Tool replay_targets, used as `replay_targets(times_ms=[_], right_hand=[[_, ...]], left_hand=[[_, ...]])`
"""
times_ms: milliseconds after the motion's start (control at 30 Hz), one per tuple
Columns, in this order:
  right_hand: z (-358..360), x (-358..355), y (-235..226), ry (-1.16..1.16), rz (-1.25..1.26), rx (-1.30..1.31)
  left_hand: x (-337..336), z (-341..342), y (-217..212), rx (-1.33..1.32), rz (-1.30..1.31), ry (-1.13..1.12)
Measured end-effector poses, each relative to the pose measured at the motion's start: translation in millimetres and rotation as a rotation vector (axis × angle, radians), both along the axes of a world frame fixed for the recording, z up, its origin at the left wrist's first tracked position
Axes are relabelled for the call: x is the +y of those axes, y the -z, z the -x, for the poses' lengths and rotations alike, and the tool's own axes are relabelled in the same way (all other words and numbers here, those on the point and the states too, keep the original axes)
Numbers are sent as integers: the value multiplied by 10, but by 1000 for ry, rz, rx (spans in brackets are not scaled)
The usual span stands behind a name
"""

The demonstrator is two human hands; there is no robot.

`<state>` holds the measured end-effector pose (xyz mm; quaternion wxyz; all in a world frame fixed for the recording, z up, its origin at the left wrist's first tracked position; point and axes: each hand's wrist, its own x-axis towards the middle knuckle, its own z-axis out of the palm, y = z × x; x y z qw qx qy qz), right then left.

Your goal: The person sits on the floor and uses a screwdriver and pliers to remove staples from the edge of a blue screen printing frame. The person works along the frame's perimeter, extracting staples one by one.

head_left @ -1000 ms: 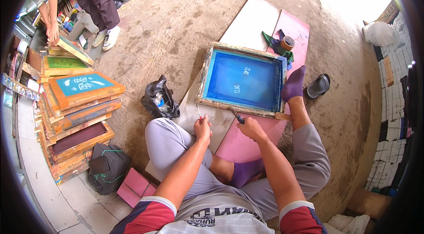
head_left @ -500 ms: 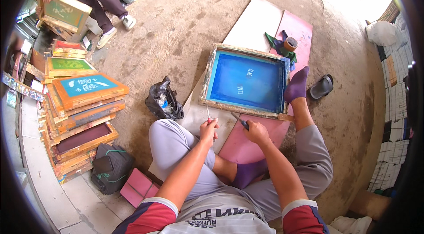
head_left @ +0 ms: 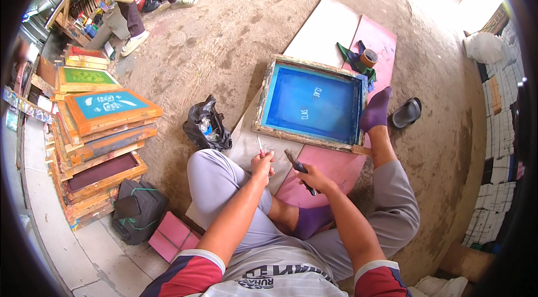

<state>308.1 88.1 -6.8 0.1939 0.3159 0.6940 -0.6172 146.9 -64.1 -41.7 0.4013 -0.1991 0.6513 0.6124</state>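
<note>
On the ground between the spread knees: left hand [head_left: 262, 163] pinched around a thin red-tipped stick [head_left: 259, 145], pointing up and away; right hand [head_left: 311, 176] closed around a dark-handled tool [head_left: 297, 169], held slantwise. Both hover just near of the wooden-framed blue printing screen [head_left: 311, 104], which lies flat on a pink board [head_left: 336, 168] and a white sheet [head_left: 325, 30]. Neither tool touches the mesh, so work on the screen looks, by my judgement, hardly begun; small pale marks show mid-mesh, nothing fresh beside them.

Around:
- purple-socked foot [head_left: 374, 109] resting against the frame's right edge
- crumpled black plastic bag [head_left: 206, 125] just left of the frame
- roll of brown tape [head_left: 368, 57] on green cloth at the far corner
- stack of framed screens [head_left: 95, 134], left
- another person's legs [head_left: 147, 2], far left, well apart

Nothing blocks the reach to the frame.
</note>
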Motion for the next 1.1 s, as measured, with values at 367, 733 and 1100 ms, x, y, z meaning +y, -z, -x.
replay_targets(times_ms=[367, 733, 1100], right_hand=[[216, 423, -153, 166, 303, -67], [380, 684, -433, 112, 381, -187], [272, 217, -67, 32, -625, -9]], left_hand=[[-10, 34, -63, -17, 69, -129], [6, 30, -96, -5, 73, -105], [35, 42, -69, 11, 22, -101]])
